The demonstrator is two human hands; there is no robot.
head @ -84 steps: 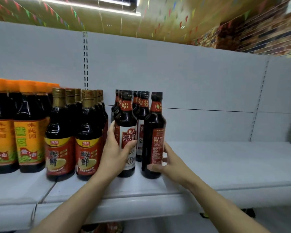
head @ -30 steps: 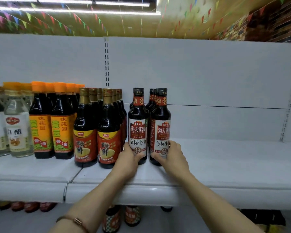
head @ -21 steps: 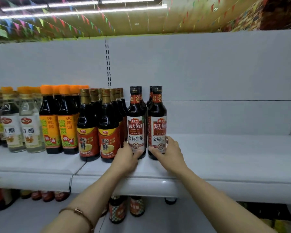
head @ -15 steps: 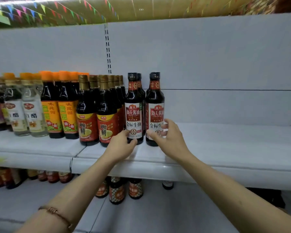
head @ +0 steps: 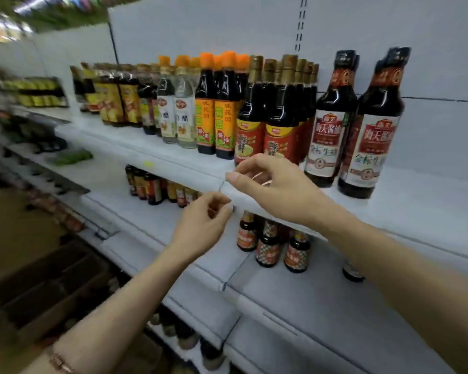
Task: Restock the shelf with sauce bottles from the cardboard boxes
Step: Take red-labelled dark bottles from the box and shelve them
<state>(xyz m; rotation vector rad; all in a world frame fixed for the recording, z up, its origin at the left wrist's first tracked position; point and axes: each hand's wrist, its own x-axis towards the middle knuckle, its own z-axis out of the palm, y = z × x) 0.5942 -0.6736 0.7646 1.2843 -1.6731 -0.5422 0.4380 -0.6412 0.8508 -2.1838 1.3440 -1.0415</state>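
Both hands, left hand and right hand, loosely curled, holding nothing, below-left of 2 sauce bottles.

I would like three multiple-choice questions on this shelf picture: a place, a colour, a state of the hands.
1. The two white-labelled bottles stand: A) right of the gold-capped bottles B) on the floor C) in a box.
2. The yellow-labelled bottles have caps of: A) blue B) orange C) white.
3. The left hand and right hand: A) each hold a bottle B) lift a box C) hold nothing.
Answers: A, they end the row; B, caps plainly orange; C, both off the bottles.
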